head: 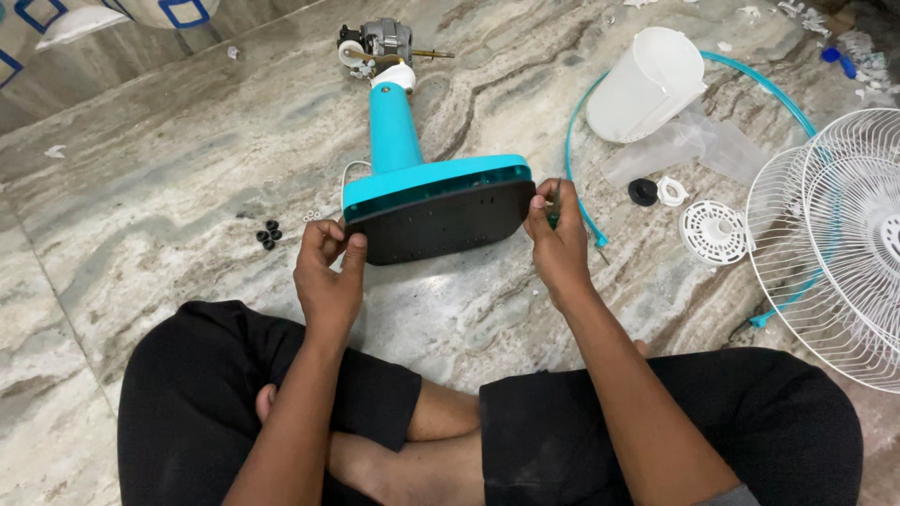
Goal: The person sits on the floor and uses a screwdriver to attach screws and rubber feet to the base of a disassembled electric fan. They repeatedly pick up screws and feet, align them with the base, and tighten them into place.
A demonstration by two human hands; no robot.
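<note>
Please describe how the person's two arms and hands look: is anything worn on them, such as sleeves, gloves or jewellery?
Both arms are bare up to the frame's lower edge, except a small grey bit of sleeve near the right arm's top. The left hand and right hand have no gloves; no rings, watch or bracelet show. The legs wear black shorts.

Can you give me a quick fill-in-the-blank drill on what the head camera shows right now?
1. The left hand grips the black underside of the teal fan ____.
2. At the far end of the teal stem sits the bare ____.
3. The white wire fan grilles lie on the person's ____ side.
4. The small black rubber pieces lie on the marble ____.

Missing words: base; motor; right; floor
</note>
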